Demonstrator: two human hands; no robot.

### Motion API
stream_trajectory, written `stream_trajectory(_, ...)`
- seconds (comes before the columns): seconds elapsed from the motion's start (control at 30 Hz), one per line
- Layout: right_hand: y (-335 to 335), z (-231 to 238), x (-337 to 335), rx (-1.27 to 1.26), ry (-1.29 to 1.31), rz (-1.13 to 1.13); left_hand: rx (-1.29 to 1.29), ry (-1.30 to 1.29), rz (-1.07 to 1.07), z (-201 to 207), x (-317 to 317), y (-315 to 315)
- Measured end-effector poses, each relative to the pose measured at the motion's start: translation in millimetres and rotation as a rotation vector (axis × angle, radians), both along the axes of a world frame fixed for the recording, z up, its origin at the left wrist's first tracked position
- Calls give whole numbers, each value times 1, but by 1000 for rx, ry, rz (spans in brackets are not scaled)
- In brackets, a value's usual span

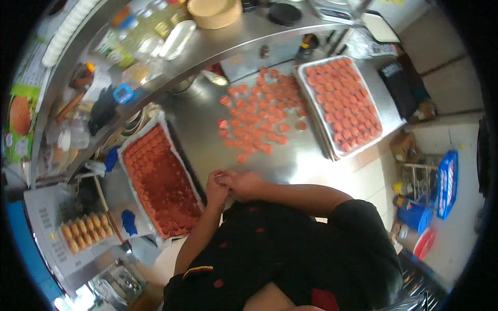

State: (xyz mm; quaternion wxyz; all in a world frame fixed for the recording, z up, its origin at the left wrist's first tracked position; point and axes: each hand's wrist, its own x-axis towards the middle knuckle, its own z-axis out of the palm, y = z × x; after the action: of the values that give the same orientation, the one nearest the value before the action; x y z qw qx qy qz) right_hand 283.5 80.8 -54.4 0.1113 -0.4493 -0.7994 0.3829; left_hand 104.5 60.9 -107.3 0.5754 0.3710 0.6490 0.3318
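Note:
My left hand (217, 187) and my right hand (245, 185) meet in front of my body, at the near edge of the steel table (202, 119). The fingers of both are closed and pressed together; whatever they hold is too small or hidden to name. Beyond them, many small orange-red round pieces (259, 111) lie loosely spread on the metal. To the right, a metal tray (332, 150) carries close rows of similar pieces. Nearest my left arm is a paper-lined tray (124, 155) of a red, crumbly mass (166, 179), with scalloped round shapes along its edges.
A steel shelf (218, 49) arches across the back, bearing bottles (150, 31), a round woven basket (215, 13) and a scale (332, 11). At left, golden baked pieces (85, 230) stand in rows. A blue bin (415, 215) and a wire rack (417, 181) stand at right.

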Motion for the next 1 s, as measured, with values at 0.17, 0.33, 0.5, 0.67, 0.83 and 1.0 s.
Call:
stream_trajectory(0.17, -35, -10, 31, -114, -18, -179, -191, -238, -68, -21, 33, -11)
stream_trajectory(0.33, -94, -20, 107, -12, -9, -393, -399, -363, -145, -58, 77, -31)
stream_trajectory(0.5, -149, 12, 209, -75, 25, -1091, -345, -329, -101, -120, 120, -30)
stream_trajectory(0.67, -171, -25, 386, 196, -100, -1541, -321, -264, -144, -150, 162, -3)
stream_trajectory(0.83, -125, -75, 636, 46, 157, -1925, -290, -330, 115, -116, 218, 14)
stream_trajectory(1.0, -96, -168, 851, -158, -385, -1781, -276, -528, 300, -108, 266, 18)
